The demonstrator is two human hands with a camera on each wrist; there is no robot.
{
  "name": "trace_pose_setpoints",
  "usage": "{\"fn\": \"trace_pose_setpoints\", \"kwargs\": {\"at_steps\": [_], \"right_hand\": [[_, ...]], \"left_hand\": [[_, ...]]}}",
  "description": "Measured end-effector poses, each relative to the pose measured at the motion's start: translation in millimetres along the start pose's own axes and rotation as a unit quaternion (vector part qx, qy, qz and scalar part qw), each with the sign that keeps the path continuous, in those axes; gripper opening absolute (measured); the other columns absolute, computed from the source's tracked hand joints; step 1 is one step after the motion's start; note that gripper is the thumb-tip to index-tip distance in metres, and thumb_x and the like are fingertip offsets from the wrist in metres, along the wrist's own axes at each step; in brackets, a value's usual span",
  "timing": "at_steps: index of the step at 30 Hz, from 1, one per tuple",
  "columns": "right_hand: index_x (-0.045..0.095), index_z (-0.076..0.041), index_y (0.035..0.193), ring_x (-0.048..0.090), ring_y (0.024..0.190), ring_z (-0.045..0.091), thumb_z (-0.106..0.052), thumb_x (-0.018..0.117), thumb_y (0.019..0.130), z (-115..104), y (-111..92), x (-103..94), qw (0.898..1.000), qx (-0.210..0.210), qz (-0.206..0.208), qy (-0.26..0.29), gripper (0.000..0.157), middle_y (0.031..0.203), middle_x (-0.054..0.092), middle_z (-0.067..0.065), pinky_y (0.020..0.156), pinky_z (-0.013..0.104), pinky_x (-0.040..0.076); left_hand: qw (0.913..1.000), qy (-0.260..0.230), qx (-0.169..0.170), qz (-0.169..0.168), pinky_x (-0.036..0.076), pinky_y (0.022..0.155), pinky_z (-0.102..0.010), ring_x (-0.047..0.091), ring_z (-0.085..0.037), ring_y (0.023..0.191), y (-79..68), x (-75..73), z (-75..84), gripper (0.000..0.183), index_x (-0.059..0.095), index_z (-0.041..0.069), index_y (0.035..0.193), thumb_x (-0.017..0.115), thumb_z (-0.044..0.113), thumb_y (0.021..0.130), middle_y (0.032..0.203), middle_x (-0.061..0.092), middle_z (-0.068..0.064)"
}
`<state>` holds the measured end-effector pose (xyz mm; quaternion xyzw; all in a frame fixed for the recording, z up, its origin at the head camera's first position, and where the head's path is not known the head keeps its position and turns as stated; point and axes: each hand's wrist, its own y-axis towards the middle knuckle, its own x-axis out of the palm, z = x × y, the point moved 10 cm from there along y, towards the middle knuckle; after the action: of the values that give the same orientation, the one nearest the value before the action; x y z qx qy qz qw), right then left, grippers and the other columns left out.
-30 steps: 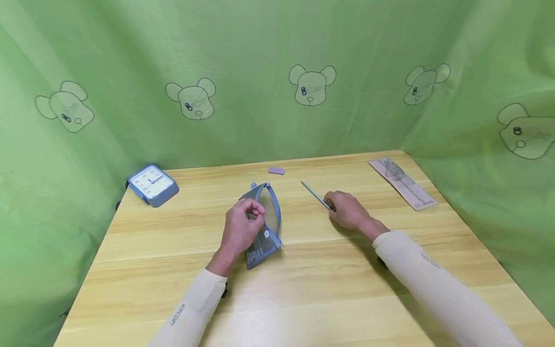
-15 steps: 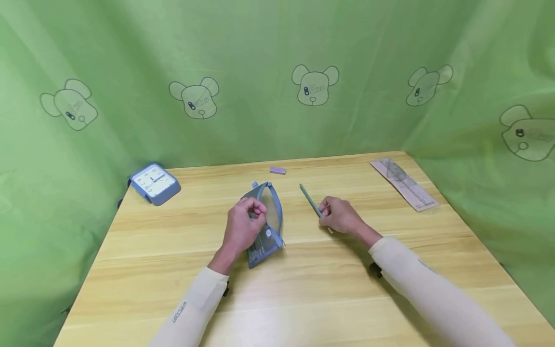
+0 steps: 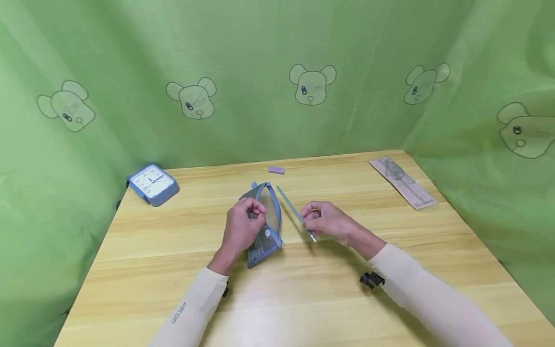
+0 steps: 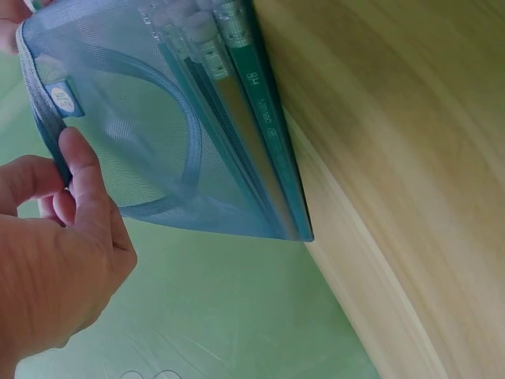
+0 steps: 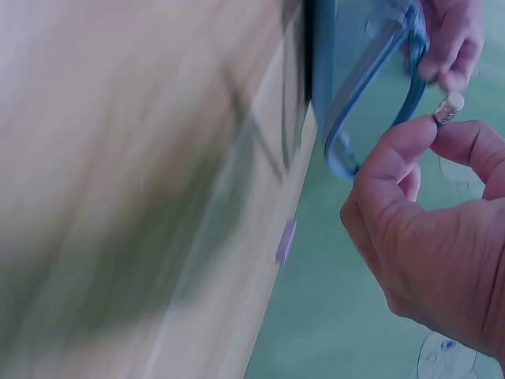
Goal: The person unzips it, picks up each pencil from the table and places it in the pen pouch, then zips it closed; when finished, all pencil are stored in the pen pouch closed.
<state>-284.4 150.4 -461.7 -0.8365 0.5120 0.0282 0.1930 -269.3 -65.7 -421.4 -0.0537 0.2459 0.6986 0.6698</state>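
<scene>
My left hand (image 3: 244,229) pinches the zip edge of a blue mesh pencil case (image 4: 150,118), which stands with its mouth spread apart. Through the mesh, several pencils (image 4: 260,118) show in the left wrist view, green ones and a brownish one, with eraser ends. My right hand (image 3: 331,222) grips a green pencil (image 3: 289,205) near its eraser end between thumb and fingers. That pencil slants up and left, its far tip just right of the case's mouth. In the right wrist view only its white eraser and metal band (image 5: 448,109) stick out past the fingertips.
A purple eraser (image 3: 276,170) lies near the table's back edge. At the back left is a blue clock (image 3: 153,184); at the right lies a pink packet with clear rulers (image 3: 403,183). Green curtain (image 3: 247,135) surrounds the wooden table (image 3: 329,299).
My right hand has lifted the pencil from the table and brought it left toward the case, its eraser end now showing below the fingers. My left hand stays at the case.
</scene>
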Motion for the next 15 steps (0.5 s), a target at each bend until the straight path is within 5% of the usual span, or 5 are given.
{"fn": "trace_pose_setpoints", "kwargs": {"at_steps": [5, 15], "right_hand": [[0.057, 0.004, 0.117, 0.056, 0.073, 0.012, 0.002, 0.063, 0.085, -2, 0, 22.5, 0.999, 0.005, -0.022, 0.028, 0.033, 0.086, 0.058, 0.001, 0.065, 0.021, 0.051], [0.060, 0.006, 0.119, 0.059, 0.071, 0.014, 0.002, 0.064, 0.088, -10, 23, 40.1, 1.000, 0.007, 0.002, 0.026, 0.032, 0.089, 0.065, 0.006, 0.062, 0.022, 0.052]], "left_hand": [[1.0000, 0.000, 0.004, -0.002, 0.055, 0.067, -0.015, 0.062, -0.016, 0.084, -1.8, 1.8, 1.8, 0.015, 0.073, 0.004, 0.091, 0.071, -0.010, 0.087, 0.092, 0.064, -0.004], [0.9995, 0.014, 0.028, -0.012, 0.057, 0.072, -0.017, 0.064, -0.016, 0.086, -5.5, 10.8, 6.3, 0.014, 0.073, 0.005, 0.089, 0.071, -0.008, 0.086, 0.093, 0.069, -0.011]]}}
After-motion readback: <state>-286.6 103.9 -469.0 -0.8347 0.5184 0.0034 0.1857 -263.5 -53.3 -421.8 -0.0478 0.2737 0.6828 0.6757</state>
